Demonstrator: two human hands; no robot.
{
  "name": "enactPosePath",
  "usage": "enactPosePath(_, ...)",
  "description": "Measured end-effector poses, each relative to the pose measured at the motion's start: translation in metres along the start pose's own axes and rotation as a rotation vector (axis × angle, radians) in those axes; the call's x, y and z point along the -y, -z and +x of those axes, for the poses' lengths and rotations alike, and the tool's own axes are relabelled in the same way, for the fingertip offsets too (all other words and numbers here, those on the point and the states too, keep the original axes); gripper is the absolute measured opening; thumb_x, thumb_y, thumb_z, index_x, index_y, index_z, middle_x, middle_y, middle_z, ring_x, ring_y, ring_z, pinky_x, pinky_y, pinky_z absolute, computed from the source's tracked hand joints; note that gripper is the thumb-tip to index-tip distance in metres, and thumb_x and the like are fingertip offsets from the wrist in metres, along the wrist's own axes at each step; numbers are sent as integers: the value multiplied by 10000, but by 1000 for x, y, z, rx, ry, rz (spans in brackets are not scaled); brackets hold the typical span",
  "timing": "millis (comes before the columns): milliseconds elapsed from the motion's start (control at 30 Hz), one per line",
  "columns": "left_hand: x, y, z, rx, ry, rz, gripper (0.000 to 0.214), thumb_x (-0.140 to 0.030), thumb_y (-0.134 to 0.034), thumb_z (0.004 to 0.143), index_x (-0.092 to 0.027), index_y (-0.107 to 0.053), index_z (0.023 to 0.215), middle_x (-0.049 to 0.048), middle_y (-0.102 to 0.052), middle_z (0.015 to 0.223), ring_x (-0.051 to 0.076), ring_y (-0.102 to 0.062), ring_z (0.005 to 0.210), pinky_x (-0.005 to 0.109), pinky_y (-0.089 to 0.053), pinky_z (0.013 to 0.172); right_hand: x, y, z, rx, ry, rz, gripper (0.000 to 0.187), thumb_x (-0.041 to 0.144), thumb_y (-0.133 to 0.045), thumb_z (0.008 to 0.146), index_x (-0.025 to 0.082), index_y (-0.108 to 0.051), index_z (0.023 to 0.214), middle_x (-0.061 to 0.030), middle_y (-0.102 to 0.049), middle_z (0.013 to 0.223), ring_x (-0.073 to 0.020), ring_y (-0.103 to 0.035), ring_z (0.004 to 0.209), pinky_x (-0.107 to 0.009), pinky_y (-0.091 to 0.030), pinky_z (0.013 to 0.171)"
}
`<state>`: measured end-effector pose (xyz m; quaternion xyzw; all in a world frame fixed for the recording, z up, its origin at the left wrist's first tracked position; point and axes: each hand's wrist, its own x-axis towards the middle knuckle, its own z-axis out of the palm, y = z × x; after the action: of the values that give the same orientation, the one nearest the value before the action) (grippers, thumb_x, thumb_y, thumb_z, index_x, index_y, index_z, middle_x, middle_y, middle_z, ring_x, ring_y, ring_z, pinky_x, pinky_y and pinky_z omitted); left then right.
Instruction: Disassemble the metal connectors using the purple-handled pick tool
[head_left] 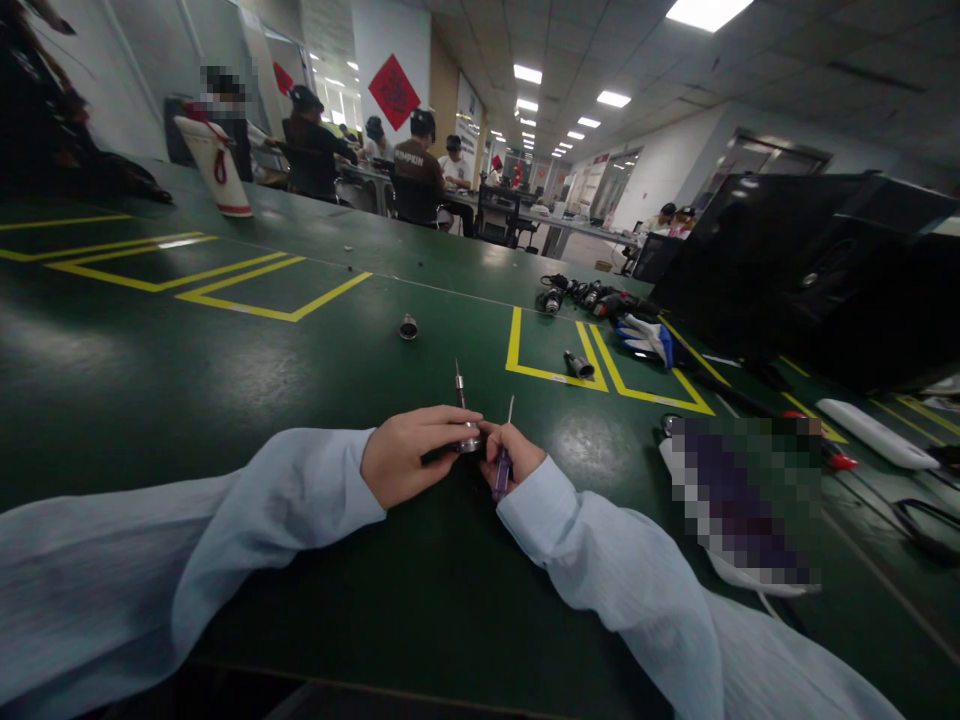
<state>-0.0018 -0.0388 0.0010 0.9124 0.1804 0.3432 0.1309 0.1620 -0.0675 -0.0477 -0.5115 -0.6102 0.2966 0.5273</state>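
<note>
My left hand (412,450) is closed around a small metal part (470,440) with a round base and a thin shaft pointing away from me; its exact kind I cannot make out. Close beside it, my right hand (514,455) grips a screwdriver (502,478) with a purple, see-through handle, its thin blade tilted up and away. The right fingertips meet the metal part's edge. Beyond the hands, a metal cup-shaped piece (408,327) stands on the green table (337,370). Another metal piece (579,365) lies inside a yellow-taped box to the right.
Cables and dark tools (592,297) lie at the back right, next to blue-and-white gloves (645,340). A white device with a blurred screen (742,510) lies right of my arm. A white cup (217,165) stands far left; people sit at tables behind.
</note>
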Motion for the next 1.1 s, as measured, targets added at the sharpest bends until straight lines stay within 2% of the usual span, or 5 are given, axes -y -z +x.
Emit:
enactPosePath(167,1,4,7,-160,388,-458,323,-133,-596,663,-136,-615,985,121,-617,1078,215,-618,939,342,-542,791,22,14,-9,-22,137,-33,123,271,-537,655,219,-425,646,-93,-655,1001,-215,-626,869,-351,-466,736)
enactPosePath(333,7,3,11,-175,615,-716,392,-119,-607,632,-128,-593,1023,95,-673,965,206,-642,882,384,-508,854,50,30,-13,-123,154,-52,263,398,-447,791,197,-615,772,-25,-634,597,-139,-581,531,-268,-454,531)
enactPosePath(467,11,1,10,-197,657,-730,385,-106,-610,610,-122,-604,994,94,-663,1002,209,-629,923,393,-478,897,57,36,-14,-154,-15,19,382,431,-454,779,180,-589,526,4,-522,416,-103,-480,393,-226,-373,407)
enactPosePath(567,12,1,9,-174,676,-722,398,-111,-613,611,-119,-597,1008,97,-665,999,210,-630,920,396,-479,894,56,35,-14,-153,-151,67,362,437,-505,740,169,-571,505,22,-492,376,-82,-444,342,-204,-343,376)
enactPosePath(1100,6,1,11,-167,740,-763,412,-111,-636,588,-100,-608,999,93,-678,949,208,-638,888,388,-473,899,50,32,-5,-104,-254,-122,359,413,-439,725,174,-537,476,30,-468,341,-79,-436,319,-188,-347,352)
